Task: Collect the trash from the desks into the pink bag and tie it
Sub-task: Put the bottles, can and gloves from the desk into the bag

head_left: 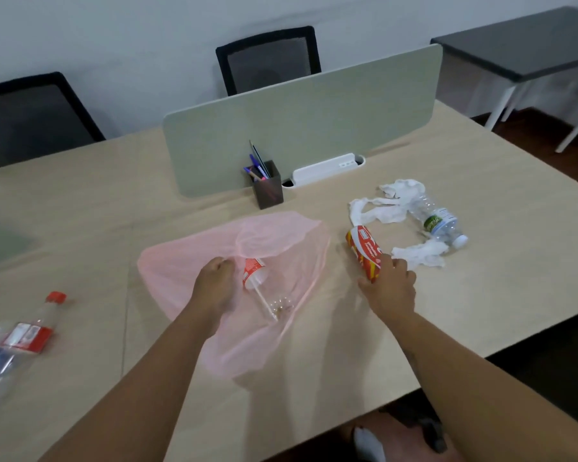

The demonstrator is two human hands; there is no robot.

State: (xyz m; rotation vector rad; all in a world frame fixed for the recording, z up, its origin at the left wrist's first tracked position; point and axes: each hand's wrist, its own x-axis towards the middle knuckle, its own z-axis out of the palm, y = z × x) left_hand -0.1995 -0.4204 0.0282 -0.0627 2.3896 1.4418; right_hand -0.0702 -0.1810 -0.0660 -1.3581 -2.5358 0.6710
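The thin pink bag (187, 261) lies spread on the wooden desk (481, 261). My left hand (214, 281) pinches the bag's edge and holds it open. Inside the bag lie a red-and-white cup with a straw (254, 273) and a clear plastic lid. My right hand (389, 288) closes on the near end of a red, white and yellow paper wrapper roll (364, 248), right of the bag. Beyond it are crumpled white tissues (381, 208) and a clear water bottle with a green label (439, 223). Crushed plastic bottles (17, 338) lie at the far left.
A grey-green divider panel (297, 128) crosses the desk, with a dark pen holder (268, 188) and a white socket box (327, 168) at its foot. Two black chairs (269, 58) stand behind. A dark table (521, 48) is at the back right.
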